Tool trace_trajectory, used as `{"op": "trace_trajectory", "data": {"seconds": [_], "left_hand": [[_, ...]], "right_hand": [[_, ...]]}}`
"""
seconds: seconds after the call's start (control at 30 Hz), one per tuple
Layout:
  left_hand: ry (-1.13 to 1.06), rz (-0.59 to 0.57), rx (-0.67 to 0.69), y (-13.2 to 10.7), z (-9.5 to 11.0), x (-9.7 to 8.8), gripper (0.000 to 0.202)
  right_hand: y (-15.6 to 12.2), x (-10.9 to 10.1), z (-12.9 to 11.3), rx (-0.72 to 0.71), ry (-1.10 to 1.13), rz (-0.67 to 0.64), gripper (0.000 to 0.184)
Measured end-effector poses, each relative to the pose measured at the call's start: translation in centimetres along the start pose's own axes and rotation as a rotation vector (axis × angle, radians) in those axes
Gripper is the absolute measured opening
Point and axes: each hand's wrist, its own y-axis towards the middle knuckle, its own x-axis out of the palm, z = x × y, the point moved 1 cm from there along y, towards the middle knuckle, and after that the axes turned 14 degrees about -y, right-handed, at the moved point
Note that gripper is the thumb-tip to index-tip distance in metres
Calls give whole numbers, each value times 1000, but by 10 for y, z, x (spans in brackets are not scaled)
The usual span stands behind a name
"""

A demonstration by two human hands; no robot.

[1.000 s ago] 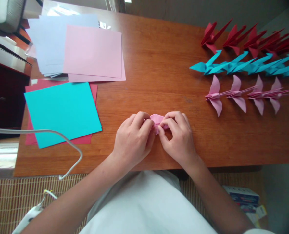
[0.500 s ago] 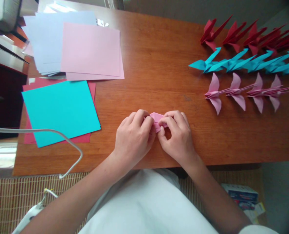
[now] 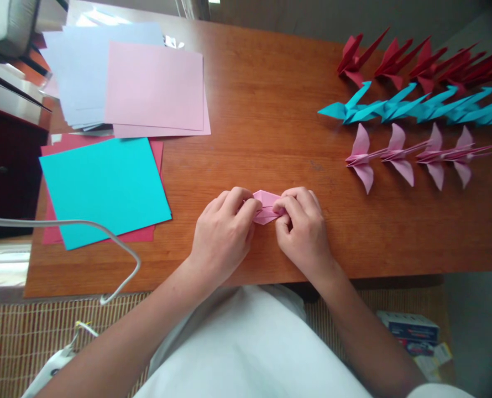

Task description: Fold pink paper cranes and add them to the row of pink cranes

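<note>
A small folded piece of pink origami paper [image 3: 264, 214] lies between my two hands near the table's front edge. Its middle shows a crease running across from side to side, and its two ends are partly covered by fingers. My left hand [image 3: 225, 224] pinches the left end, thumb and forefinger curled over it. On the right end, my right hand [image 3: 304, 224] grips with bent fingers. Past my right hand stands a row of pink paper cranes [image 3: 395, 155], with blue paper cranes [image 3: 415, 108] and red paper cranes [image 3: 424, 63] in rows behind.
The wooden table [image 3: 262, 110] carries pink sheets [image 3: 155, 85] and pale blue sheets [image 3: 84, 72] at the back left. Turquoise paper [image 3: 105, 190] rests on red paper [image 3: 53, 235] in front of them. A white cable [image 3: 117, 239] curves over the table's left front edge.
My right hand has shifted slightly right and its thumb has drawn back from the folded paper's middle. More of the pink paper now shows between my hands.
</note>
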Motion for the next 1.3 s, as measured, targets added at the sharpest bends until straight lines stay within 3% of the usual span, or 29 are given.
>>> {"op": "trace_trajectory", "data": {"seconds": [0.13,0.3,0.43,0.6,0.67,0.77,0.87,1.13,1.3], "left_hand": [[-16,29,48,-6,-4,-5,26],[-11,158,145,-28,0,-16,33],[-4,51,220,-43,12,-14,39],[99,-80,143,-45,22,-2,49],[118,-106,124,-44,23,-1,54],[132,-113,129,-43,22,-1,58],[147,-111,143,-43,19,-3,59],[214,-119,91,-37,11,-15,53],[223,-91,69,-35,7,-19,56]], "right_hand": [[0,0,0,3,11,-5,33],[3,-4,1,21,60,-26,30],[5,-8,0,25,77,-38,22],[9,-7,2,44,51,-39,9],[12,-7,3,13,16,-35,20],[18,-9,4,-130,-30,-109,42],[24,-13,4,-210,-65,-186,37],[19,-19,4,-155,-178,-248,14],[4,-17,-10,-111,-169,-274,16]]}}
